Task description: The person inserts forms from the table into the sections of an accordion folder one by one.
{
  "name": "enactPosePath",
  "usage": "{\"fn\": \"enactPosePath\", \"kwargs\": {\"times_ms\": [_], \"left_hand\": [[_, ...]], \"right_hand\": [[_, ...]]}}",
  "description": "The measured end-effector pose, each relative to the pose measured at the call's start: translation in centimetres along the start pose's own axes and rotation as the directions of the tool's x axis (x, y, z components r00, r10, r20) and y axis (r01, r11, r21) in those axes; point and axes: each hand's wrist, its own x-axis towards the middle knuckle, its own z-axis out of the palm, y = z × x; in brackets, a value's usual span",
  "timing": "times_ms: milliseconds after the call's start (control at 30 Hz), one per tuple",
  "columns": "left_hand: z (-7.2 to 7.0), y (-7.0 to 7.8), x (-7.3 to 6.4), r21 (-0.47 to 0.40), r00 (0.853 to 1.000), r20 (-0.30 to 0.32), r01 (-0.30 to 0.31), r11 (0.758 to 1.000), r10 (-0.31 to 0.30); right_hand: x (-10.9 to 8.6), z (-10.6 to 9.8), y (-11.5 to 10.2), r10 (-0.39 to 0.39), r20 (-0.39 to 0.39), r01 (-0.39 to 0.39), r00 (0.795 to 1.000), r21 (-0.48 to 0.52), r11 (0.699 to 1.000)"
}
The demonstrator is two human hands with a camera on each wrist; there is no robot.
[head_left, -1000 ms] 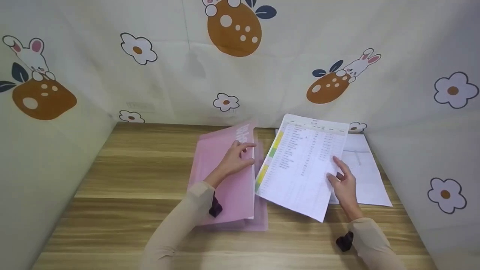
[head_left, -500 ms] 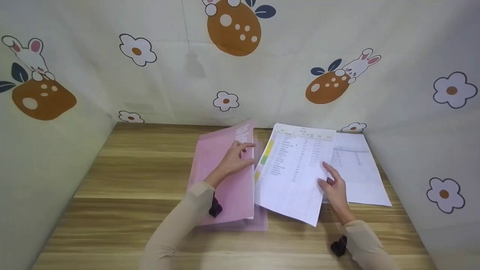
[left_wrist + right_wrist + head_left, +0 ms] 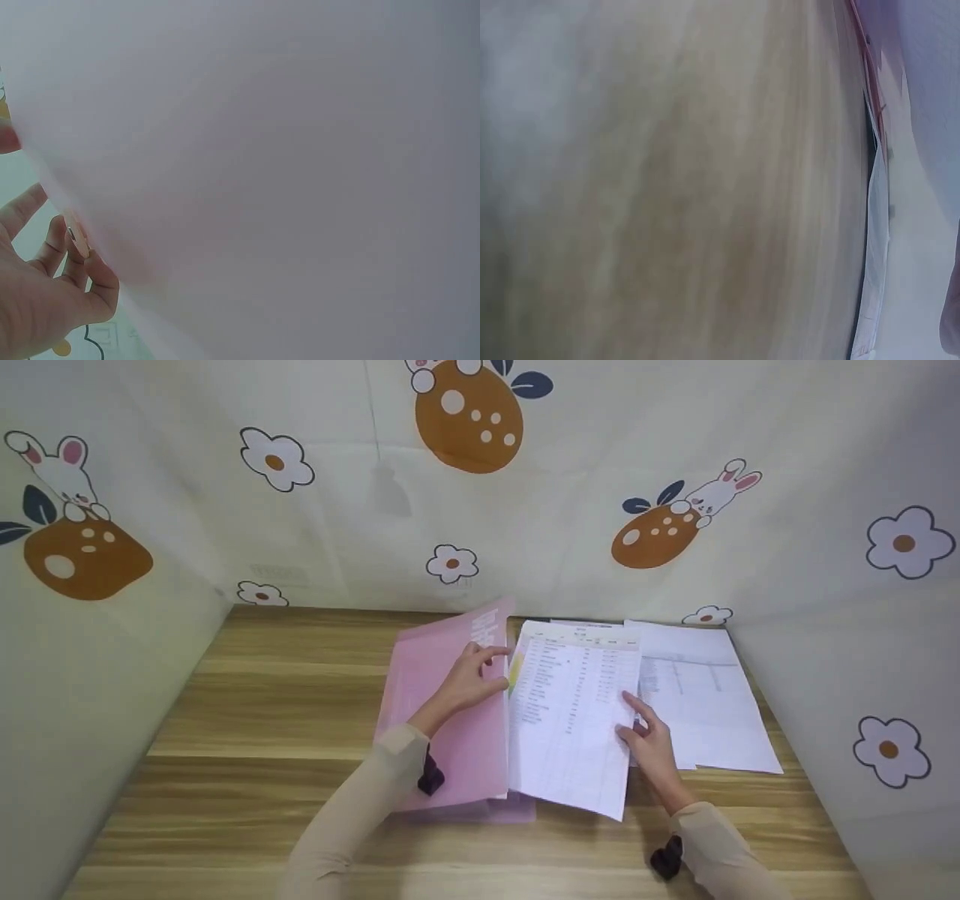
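Closest to the camera, two beige sleeves, the left sleeve (image 3: 341,817) and the right sleeve (image 3: 720,847), reach across a wood-grain table (image 3: 247,780), each wearing a small black device at the cuff. The person's left hand (image 3: 463,681) holds the free edge of a pink folder (image 3: 472,750), its cover standing tilted up, thumb and index finger narrowly spaced at that edge; the left wrist view shows curled fingers beside a small peach tab (image 3: 77,234). To its right, the right hand (image 3: 651,741) pinches the right edge of a printed sheet (image 3: 570,720) between thumb and fingers; the right wrist view, mostly blurred tabletop, adds little about that grip.

The work appears partway along. The folder's cover is already lifted, and the sheet stands at its mouth, slightly tilted, part of its color-striped left edge hidden behind the cover; most of the page remains outside. Whether other pages lie within cannot be told. Judging by what remains in view, at least two loose papers (image 3: 705,705) are outside the folder, overlapping on the table beyond the right hand.

Farthest back hangs a pale curtain (image 3: 330,532) printed with rabbits, orange fruit and white flowers.
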Motion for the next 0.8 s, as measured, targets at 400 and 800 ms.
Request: {"fn": "enactPosePath", "kwargs": {"times_ms": [400, 800], "left_hand": [[0.0, -0.1, 0.0, -0.012, 0.998, -0.020, -0.055, 0.998, 0.055], [0.0, -0.1, 0.0, 0.003, 0.998, -0.013, -0.056, 0.998, 0.056]], "right_hand": [[0.4, 1.3, -2.4, 0.054, 0.060, -0.055, 0.997, 0.022, 0.998], [2.6, 1.5, -2.6, 0.133, 0.140, -0.137, 0.981, 0.020, 0.990]]}}
